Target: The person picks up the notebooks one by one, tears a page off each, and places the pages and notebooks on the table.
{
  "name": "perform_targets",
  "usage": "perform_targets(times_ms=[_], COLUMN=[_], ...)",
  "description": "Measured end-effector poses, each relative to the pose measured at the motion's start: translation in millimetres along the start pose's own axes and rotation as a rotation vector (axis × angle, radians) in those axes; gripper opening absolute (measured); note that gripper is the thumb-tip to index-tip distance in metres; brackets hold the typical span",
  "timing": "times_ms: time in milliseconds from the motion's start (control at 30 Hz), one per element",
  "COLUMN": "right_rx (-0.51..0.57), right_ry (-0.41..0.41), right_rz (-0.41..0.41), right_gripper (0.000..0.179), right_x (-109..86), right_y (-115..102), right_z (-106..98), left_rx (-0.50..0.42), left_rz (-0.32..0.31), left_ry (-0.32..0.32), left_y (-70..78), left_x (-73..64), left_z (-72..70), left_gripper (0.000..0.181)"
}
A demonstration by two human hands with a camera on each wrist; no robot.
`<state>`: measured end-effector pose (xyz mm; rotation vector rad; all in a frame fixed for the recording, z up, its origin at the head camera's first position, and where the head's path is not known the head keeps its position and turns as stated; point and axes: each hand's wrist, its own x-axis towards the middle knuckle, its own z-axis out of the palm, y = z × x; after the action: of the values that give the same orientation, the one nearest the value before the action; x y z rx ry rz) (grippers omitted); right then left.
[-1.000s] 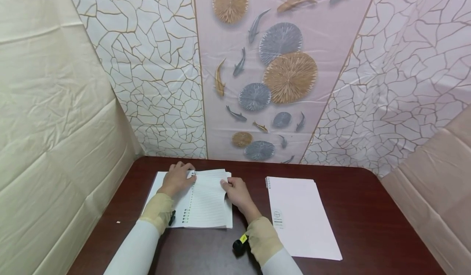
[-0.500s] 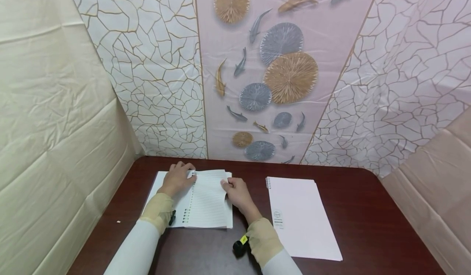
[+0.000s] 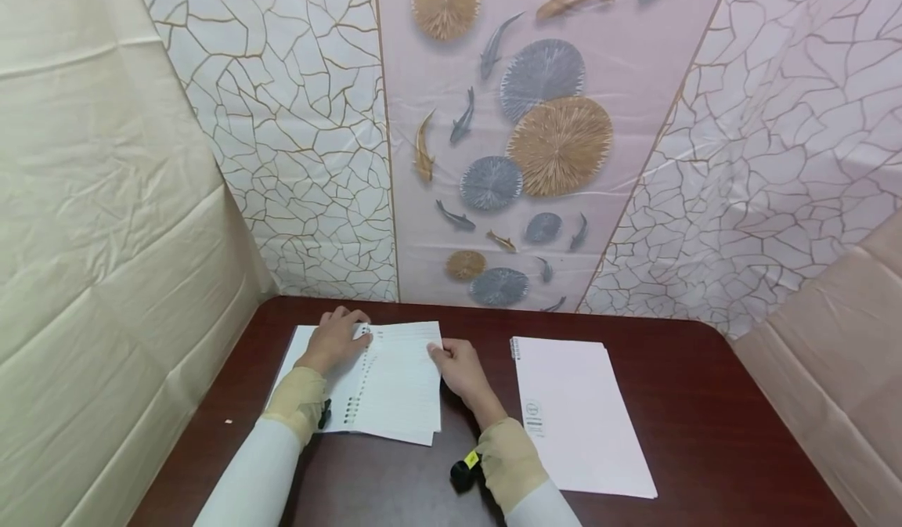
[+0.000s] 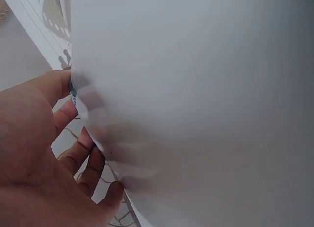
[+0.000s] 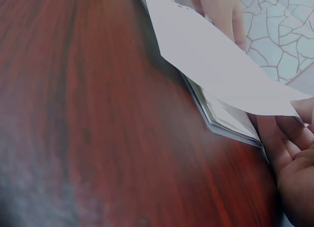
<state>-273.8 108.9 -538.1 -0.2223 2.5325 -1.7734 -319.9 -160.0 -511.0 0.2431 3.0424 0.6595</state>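
A spiral notebook [image 3: 342, 386] lies open at the left of the dark red table. My left hand [image 3: 333, 343] holds it at the top by the binding; in the left wrist view its fingers [image 4: 81, 153] are bent along the edge of a white page. My right hand [image 3: 461, 370] pinches the right edge of a lined page [image 3: 402, 386] between thumb and fingers. That page sits askew, its lower corner jutting past the notebook's bottom edge. In the right wrist view the page [image 5: 211, 60] is lifted off the stack [image 5: 230, 119] beneath. Part of the binding is hidden by my left hand.
A second, white spiral pad [image 3: 578, 409] lies flat to the right of my right forearm. A tiny white scrap [image 3: 228, 421] is on the table [image 3: 712, 417] at the left. Patterned cloth [image 3: 493, 143] hangs behind the table's far edge.
The lined page in my right hand has swung askew, its lower corner now past the notebook's bottom edge. My right hand has shifted slightly right; the left keeps its hold.
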Motion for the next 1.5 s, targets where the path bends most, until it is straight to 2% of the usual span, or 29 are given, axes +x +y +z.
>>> perform_targets(times_ms=[367,700,1267,1500], right_rx=[0.023,0.048,0.011,0.01], right_ry=[0.03,0.015,0.023,0.029], right_rz=[-0.009,-0.004,-0.009,-0.011], right_gripper=[0.05,0.049,0.049,0.049], right_x=[-1.3,-1.0,-1.4,-1.2], right_y=[-1.1,0.0,-2.0,-0.3], right_z=[0.8,0.6,1.5,3.1], left_rx=[-0.014,-0.017,-0.029,-0.035], left_rz=[-0.008,-0.014,-0.022,-0.039], left_ry=[0.011,0.004,0.013,-0.007], left_y=[1.9,5.1,2.3,0.4], left_x=[0.2,0.2,1.6,2.6], left_z=[0.3,-1.8,0.8,3.8], left_gripper=[0.039,0.038,0.039,0.04])
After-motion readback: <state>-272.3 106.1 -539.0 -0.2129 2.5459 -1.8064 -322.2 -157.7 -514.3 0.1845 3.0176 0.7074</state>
